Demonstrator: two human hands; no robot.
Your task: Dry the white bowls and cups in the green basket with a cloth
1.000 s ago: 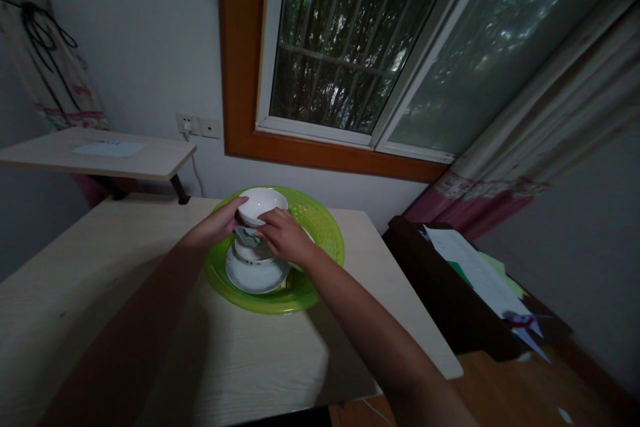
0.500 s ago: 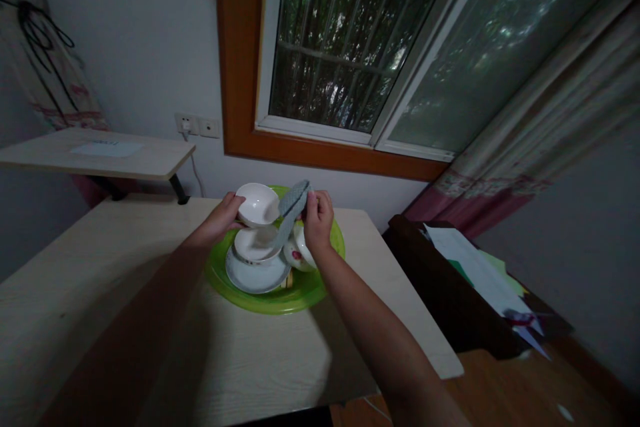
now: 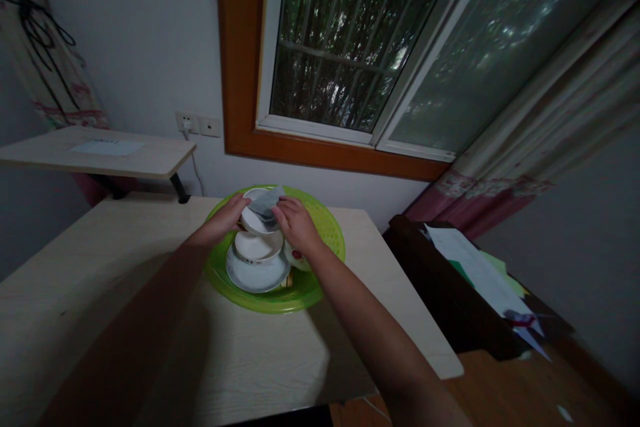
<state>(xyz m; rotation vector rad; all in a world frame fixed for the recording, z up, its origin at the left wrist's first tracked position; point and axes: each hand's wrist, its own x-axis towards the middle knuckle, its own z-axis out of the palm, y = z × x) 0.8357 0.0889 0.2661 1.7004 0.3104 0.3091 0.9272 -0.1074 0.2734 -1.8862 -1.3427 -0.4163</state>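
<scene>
here the green basin [image 3: 320,227] serves as the landmark; it rests on the tabletop [image 3: 150,320], toward the far edge below the window [image 3: 350,47]. the left hand [image 3: 225,219] holds a small white bowl [image 3: 253,221] lifted above the basin's middle, fingers curled around the bowl's left rim, apparently to steady it and tilt its opening toward the other hand. the right hand [image 3: 295,223] presses a grey cloth [image 3: 265,201] into and over the bowl's far rim, fingers closed on the cloth; the grip suits wiping the inside.

directly under the lifted bowl, inside the basin, a second white bowl [image 3: 257,247] sits on a white plate [image 3: 257,273]. a patterned bowl [image 3: 296,257] lies just right of that stack, partly hidden by the right wrist. these dishes fill the basin's near half, so the lifted bowl has little free space to go down.

left of the basin stands a side table [image 3: 100,153]; right of it, a dark cabinet with papers [image 3: 475,273].
</scene>
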